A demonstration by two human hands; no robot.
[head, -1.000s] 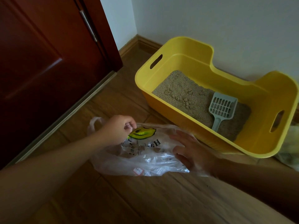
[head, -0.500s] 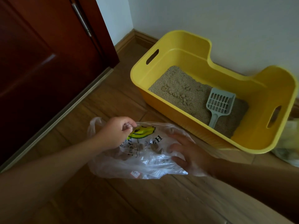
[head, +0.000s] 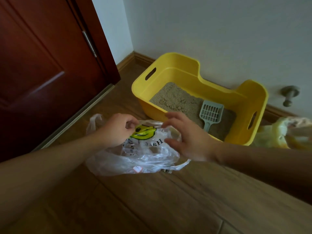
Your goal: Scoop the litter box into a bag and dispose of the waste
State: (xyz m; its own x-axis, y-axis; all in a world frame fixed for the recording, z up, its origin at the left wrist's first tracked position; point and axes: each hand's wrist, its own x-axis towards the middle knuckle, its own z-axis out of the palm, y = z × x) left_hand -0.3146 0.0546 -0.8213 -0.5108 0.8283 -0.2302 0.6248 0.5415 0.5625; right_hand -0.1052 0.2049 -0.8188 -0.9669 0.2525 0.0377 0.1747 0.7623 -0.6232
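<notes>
- On the floor before the litter box, the left hand pinches the bag rim; the right hand, fingers spread, rests against the plastic.
- Best to pull the mouth wide, facing the box.
- Scoop lies on the litter; the door crowds the left, open floor lies nearer.

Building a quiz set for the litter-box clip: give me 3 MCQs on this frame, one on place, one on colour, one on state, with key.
1. Where is the scoop?
A. in the litter box, on the litter
B. on the floor
C. in the bag

2. What colour is the litter box?
A. grey
B. yellow
C. red

3. What is the left hand doing?
A. holding the scoop
B. resting flat on the floor
C. pinching the clear plastic bag

Key:
1 A, its grey head lies on the litter inside the walls.
2 B, walls and rim are yellow.
3 C, its fingers close on the bag's top edge, while the right hand is spread open against the bag.
</notes>
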